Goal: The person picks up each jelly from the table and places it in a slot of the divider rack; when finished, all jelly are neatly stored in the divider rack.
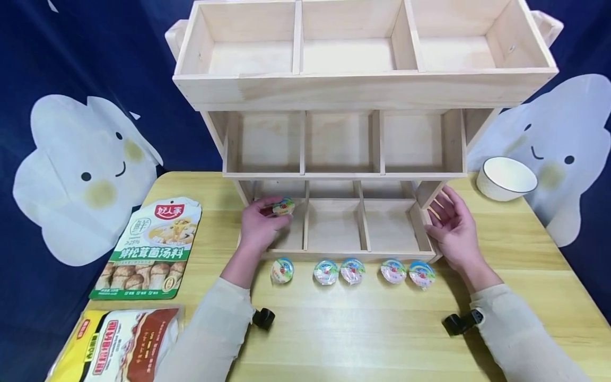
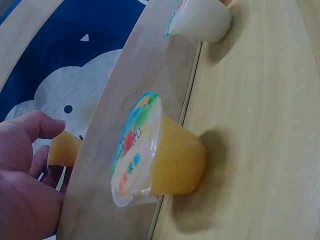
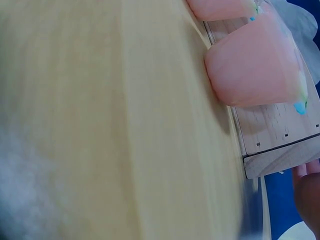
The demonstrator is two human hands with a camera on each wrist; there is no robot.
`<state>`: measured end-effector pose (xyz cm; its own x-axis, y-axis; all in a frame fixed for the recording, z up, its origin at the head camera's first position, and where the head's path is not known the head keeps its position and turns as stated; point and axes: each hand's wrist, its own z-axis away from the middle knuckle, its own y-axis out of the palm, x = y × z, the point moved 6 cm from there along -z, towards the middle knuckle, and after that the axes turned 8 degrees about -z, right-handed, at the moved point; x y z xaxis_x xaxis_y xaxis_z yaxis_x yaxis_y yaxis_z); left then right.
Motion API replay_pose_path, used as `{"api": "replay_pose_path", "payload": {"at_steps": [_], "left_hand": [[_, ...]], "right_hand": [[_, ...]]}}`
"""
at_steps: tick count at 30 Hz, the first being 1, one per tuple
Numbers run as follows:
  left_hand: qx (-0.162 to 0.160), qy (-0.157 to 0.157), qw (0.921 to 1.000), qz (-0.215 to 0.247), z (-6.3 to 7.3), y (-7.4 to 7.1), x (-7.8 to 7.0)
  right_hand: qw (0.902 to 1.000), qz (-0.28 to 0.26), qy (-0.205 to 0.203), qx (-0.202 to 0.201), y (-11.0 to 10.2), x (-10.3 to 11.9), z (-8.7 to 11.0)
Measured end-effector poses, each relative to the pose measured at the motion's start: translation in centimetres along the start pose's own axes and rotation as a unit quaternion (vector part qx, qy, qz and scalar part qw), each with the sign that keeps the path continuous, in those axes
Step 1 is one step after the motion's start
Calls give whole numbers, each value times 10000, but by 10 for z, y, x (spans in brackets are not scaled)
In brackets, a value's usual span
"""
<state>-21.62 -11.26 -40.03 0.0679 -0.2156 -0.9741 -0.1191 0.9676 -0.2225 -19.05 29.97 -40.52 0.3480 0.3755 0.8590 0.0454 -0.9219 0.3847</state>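
My left hand (image 1: pixel 260 223) pinches a jelly cup (image 1: pixel 284 206) with a colourful lid over the left compartment of the bottom tier of a wooden shelf (image 1: pixel 365 90). In the left wrist view this jelly cup (image 2: pixel 64 149) is orange-yellow, partly hidden by the shelf's front board. My right hand (image 1: pixel 453 228) rests at the right side of the bottom tier, fingers loosely bent and holding nothing. Before the shelf stand several jelly cups in a row: a yellow jelly cup (image 1: pixel 282 271) at left, a white jelly cup (image 1: pixel 326 271) nearer the middle, and a pink jelly cup (image 1: pixel 422 274) at the right end.
Left on the table lie a green-and-white mushroom soup packet (image 1: pixel 148 249) and a yellow, white and brown bag (image 1: pixel 119 345). At back right is a white bowl (image 1: pixel 507 179). The shelf's upper tiers overhang the bottom one. A dark blue cloud-print curtain (image 1: pixel 28 318) hangs behind.
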Motion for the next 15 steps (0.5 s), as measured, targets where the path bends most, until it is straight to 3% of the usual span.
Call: {"api": "replay_pose_path", "payload": {"at_steps": [8, 15], "left_hand": [[119, -60, 9999, 49, -10, 4, 7], [305, -38, 9989, -348, -16, 7, 12]], "right_hand": [[10000, -36, 2, -13, 0, -1, -1], [10000, 66, 30, 2, 1, 1, -1]]}}
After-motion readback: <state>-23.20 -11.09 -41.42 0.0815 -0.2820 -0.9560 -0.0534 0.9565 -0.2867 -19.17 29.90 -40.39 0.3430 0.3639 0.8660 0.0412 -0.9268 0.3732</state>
